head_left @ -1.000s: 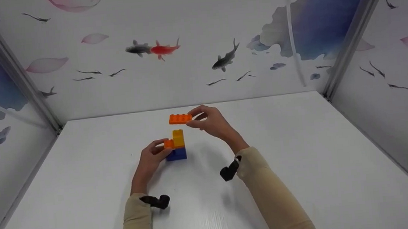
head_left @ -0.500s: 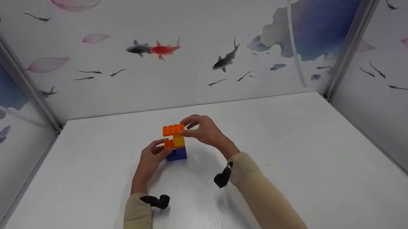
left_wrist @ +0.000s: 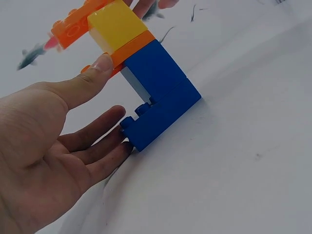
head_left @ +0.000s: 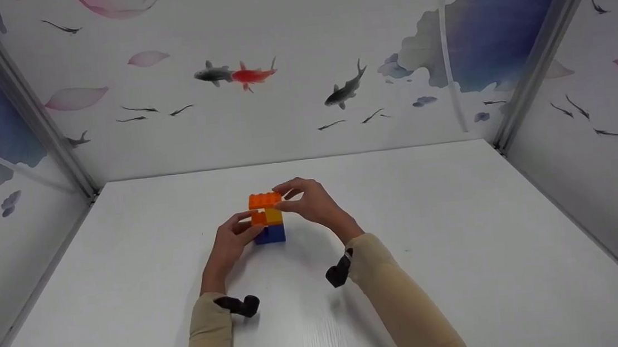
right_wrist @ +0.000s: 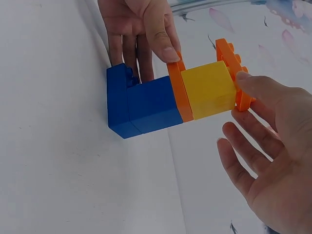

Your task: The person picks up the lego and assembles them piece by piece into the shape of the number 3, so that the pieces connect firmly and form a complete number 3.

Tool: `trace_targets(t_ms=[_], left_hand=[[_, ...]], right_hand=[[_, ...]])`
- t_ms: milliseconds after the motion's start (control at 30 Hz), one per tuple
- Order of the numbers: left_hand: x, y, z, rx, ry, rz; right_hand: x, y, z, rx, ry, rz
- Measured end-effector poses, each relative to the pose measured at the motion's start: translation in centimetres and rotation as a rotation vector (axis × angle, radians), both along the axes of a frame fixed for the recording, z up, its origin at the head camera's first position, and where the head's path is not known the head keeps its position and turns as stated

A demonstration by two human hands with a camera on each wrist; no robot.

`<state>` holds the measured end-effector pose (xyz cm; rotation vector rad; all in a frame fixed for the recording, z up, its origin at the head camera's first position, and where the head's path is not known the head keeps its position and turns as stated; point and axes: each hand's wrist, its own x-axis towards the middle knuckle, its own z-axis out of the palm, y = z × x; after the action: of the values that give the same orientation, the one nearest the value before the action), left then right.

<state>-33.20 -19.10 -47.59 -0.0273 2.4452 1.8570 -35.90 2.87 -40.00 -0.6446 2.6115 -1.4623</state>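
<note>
A stack of toy building bricks stands on the white table. At its bottom lies a long blue brick [left_wrist: 163, 117], with a shorter blue brick [right_wrist: 153, 105] on one end. Above them come a thin orange plate [right_wrist: 180, 92] and a yellow brick [right_wrist: 207, 90]. My left hand [head_left: 229, 244] pinches the overhanging end of that plate, thumb on its near side; the other fingers hang beside the blue bricks. My right hand [head_left: 314, 201] pinches another orange plate [head_left: 262, 200] at the top of the yellow brick. Whether it is fully pressed on, I cannot tell.
The white tabletop [head_left: 451, 261] spreads around the stack. Behind it rises a back wall [head_left: 293, 124] painted with fish and petals, and similar panels flank both sides. Black wrist cameras sit on both sleeves.
My right hand has come left and down, bringing its orange plate from the air onto the top of the yellow brick. The left hand has kept its hold on the stack.
</note>
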Motion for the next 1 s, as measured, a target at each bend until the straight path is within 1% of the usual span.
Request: trace_targets(t_ms=[300,533,667,867,1000], left_hand=[[-0.1,0.0,-0.2,-0.026,-0.004,0.004],[0.0,0.1,-0.1,-0.010,0.004,-0.001],[0.0,0.1,-0.1,-0.004,0.002,-0.004],[0.0,0.1,-0.1,0.001,0.002,-0.003],[0.1,0.0,-0.1,-0.005,0.003,-0.007]], right_hand=[[0.3,-0.4,0.4,0.055,0.007,0.003],[0.3,-0.4,0.9,0.096,0.045,0.041],[0.0,-0.3,1.0,0.118,0.061,0.058],[-0.2,-0.5,1.2,0.142,0.069,0.082],[-0.1,-0.6,1.2,0.141,0.062,0.081]])
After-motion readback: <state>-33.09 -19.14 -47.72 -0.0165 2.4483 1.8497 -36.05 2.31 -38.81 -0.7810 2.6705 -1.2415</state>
